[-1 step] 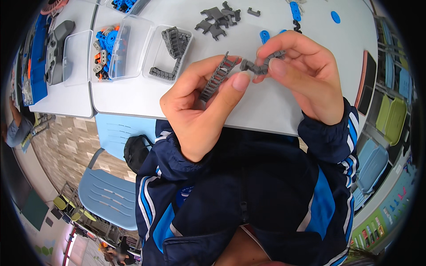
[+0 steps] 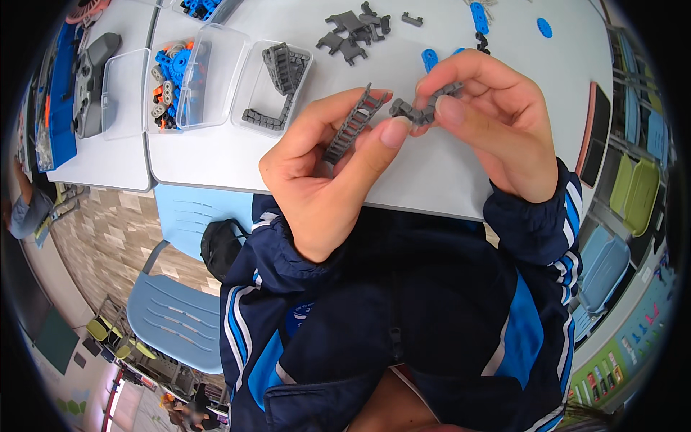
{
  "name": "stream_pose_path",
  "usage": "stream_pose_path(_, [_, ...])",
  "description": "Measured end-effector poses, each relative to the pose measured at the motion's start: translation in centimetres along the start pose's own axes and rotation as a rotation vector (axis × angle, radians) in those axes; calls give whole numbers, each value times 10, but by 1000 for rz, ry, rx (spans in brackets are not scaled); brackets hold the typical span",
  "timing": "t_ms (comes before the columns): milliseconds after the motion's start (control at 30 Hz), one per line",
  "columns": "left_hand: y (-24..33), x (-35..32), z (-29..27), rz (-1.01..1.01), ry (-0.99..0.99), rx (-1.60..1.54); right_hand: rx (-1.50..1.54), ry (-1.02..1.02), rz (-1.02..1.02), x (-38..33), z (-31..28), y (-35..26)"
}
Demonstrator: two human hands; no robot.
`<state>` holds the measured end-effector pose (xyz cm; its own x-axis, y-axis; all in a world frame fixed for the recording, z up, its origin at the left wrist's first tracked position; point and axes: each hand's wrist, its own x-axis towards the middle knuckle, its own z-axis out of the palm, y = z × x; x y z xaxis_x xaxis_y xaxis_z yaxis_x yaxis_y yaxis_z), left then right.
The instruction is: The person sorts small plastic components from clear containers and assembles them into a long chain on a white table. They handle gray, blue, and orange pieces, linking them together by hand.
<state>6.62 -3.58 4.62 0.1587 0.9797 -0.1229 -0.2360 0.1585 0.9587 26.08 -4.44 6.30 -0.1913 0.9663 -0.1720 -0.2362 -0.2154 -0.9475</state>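
Note:
My left hand [image 2: 317, 173] is closed around a grey plastic track strip [image 2: 350, 131], which stands tilted between the thumb and the curled fingers. Its ladder-like rungs face up. In the fingertips of my right hand [image 2: 507, 119] is a short grey chain of track links [image 2: 425, 111], bent into a curve. The free end of that chain reaches my left thumb tip. Both hands are above the white table, close together. Past them lies a small pile of loose grey track links [image 2: 351, 32].
A clear box [image 2: 302, 93] with more grey track stands left of my hands. Beside it another open box [image 2: 216, 79] holds blue, orange and grey parts. Blue pieces [image 2: 430, 59] lie beyond my right hand. A grey game controller [image 2: 93, 86] rests at far left; a blue chair [image 2: 176, 317] stands below.
The short chain has shifted slightly in my right fingertips, and my left thumb has moved a little to the right, up to its end.

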Motion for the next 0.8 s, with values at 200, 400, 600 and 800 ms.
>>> stream_pose_path(200, [-7,1,-9,35,-58,29,-27,24,7,1,-1,-1])
stream_pose_path(400, [-10,2,-10,28,-85,-41,29,67,-36,3,2,1])
stream_pose_path(600, [-8,3,-13,40,-167,11,-196,-24,-74,1,2,1])
stream_pose_path(800, [-5,1,-16,14,-173,-63,-161,54,-129,1,-2,0])
